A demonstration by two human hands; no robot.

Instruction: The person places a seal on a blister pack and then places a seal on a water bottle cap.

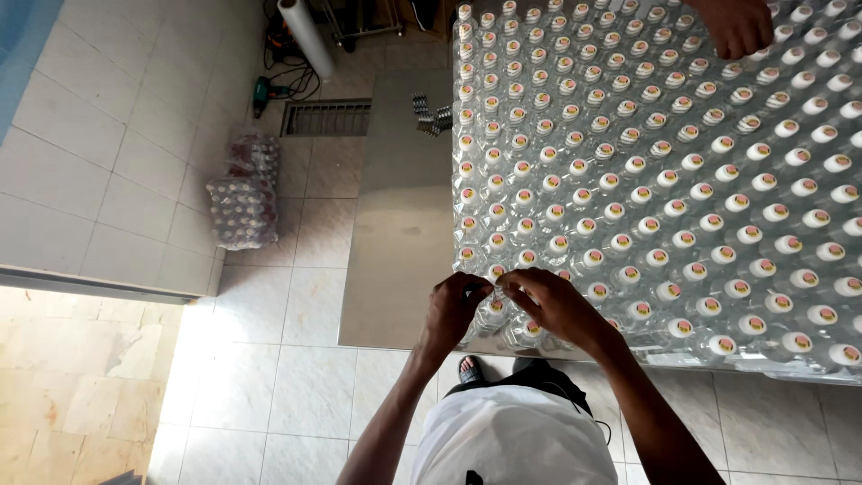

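A dense field of clear plastic bottles (664, 180) with white caps stands on a steel table (400, 224). My left hand (453, 310) and my right hand (548, 301) meet at the near left corner of the field, fingers pinched around the neck of a bottle (494, 272) in the front rows. Both hands are curled on bottles there; the exact grip is partly hidden by my fingers. Another person's hand (738, 25) reaches over the bottles at the far right.
Shrink-wrapped bottle packs (244, 193) sit on the tiled floor at left. A roll of plastic film (305, 36) and a floor grate (326, 118) lie beyond. Small dark strips (429, 113) rest on the bare left part of the table.
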